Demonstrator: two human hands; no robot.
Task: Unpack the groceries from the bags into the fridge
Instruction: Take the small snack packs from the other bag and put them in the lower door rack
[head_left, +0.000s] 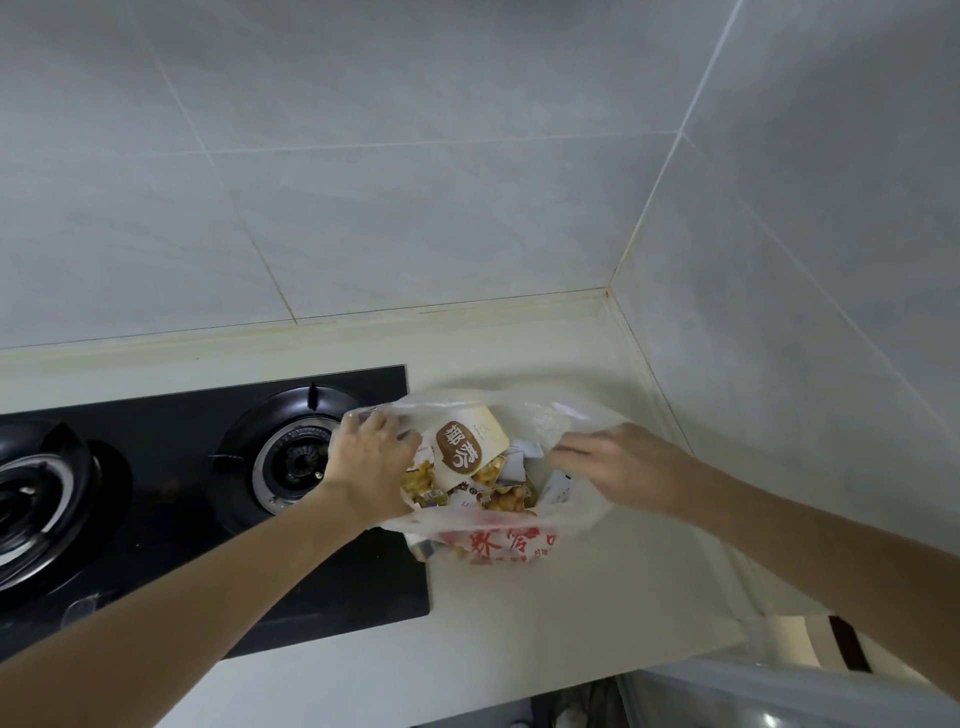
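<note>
A translucent plastic grocery bag (498, 540) with red print sits on the pale countertop (545, 613), right of the stove. Its mouth is spread wide. Inside lie a cream carton with a brown label (467, 449) and several yellow snack packets (504, 496). My left hand (371, 462) grips the bag's left rim, fingers closed over the plastic. My right hand (618, 467) holds the right rim, fingertips pinching the plastic at the opening. The bottom of the bag is hidden by its contents.
A black gas stove (171, 519) with two burners fills the counter to the left, touching the bag's edge. Grey tiled walls meet in a corner behind. The top of a grey appliance (779, 696) shows at the bottom right, below the counter's edge.
</note>
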